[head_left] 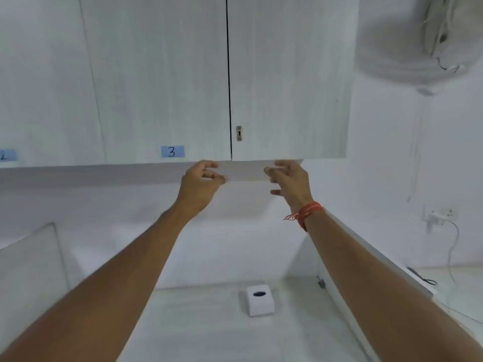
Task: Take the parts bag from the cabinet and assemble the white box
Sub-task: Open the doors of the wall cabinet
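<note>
A white wall cabinet (287, 74) hangs overhead with both doors closed; a dark seam runs between them. The left door carries a blue label marked 3 (172, 151), and the right door has a small metal keyhole (239, 133). My left hand (201, 182) is raised just under the bottom edge of the left door, fingers curled and empty. My right hand (288, 180), with a red thread on the wrist, reaches up under the right door's bottom edge, fingers apart. No parts bag is in view. A small white box (260, 300) with a dark oval hole on top sits on the desk below.
The pale desk (198, 322) has white partition panels on the left (31, 257) and right (339, 257). A wall fan (428, 40) is mounted at the upper right. A wall socket with a cable (441, 215) is at the right. Another label (6, 155) shows at the far left.
</note>
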`<control>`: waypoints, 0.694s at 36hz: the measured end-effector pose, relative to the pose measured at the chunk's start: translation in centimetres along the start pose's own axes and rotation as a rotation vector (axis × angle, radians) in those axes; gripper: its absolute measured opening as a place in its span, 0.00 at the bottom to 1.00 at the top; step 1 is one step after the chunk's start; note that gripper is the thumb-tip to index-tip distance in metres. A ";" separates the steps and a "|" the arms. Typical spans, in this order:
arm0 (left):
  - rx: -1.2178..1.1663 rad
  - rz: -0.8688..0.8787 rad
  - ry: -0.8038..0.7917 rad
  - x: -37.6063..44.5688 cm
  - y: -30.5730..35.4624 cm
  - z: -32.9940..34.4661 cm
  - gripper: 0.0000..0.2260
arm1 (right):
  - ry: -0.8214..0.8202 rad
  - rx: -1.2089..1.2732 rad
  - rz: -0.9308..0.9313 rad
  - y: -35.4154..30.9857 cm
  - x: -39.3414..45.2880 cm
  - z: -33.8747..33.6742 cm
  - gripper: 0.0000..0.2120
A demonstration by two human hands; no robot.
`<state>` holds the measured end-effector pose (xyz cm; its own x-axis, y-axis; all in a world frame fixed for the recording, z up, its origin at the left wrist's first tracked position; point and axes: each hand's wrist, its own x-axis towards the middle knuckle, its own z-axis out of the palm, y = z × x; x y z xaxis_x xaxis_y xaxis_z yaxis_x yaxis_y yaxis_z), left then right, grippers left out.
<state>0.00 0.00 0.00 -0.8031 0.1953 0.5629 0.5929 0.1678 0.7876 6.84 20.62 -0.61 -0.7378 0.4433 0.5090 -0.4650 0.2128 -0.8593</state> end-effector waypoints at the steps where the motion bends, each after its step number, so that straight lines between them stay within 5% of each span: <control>1: 0.008 -0.007 -0.006 0.9 -0.4 0.6 0.14 | 0.006 0.028 0.051 0.7 1.0 0.4 0.20; 7: -0.006 -0.027 0.008 7.6 -3.6 4.5 0.14 | -0.008 0.227 0.310 5.6 9.1 2.8 0.16; 20: 0.047 -0.040 -0.013 13.1 -6.5 7.3 0.14 | -0.052 0.672 0.469 7.9 16.0 5.9 0.09; 25: 0.050 -0.053 -0.042 13.0 -6.4 7.5 0.17 | -0.046 0.795 0.510 7.1 15.9 6.0 0.20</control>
<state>-13.76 8.67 0.39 -0.8307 0.2248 0.5093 0.5530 0.2271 0.8017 -11.13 23.98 1.74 -0.9547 0.2811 0.0972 -0.2660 -0.6609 -0.7017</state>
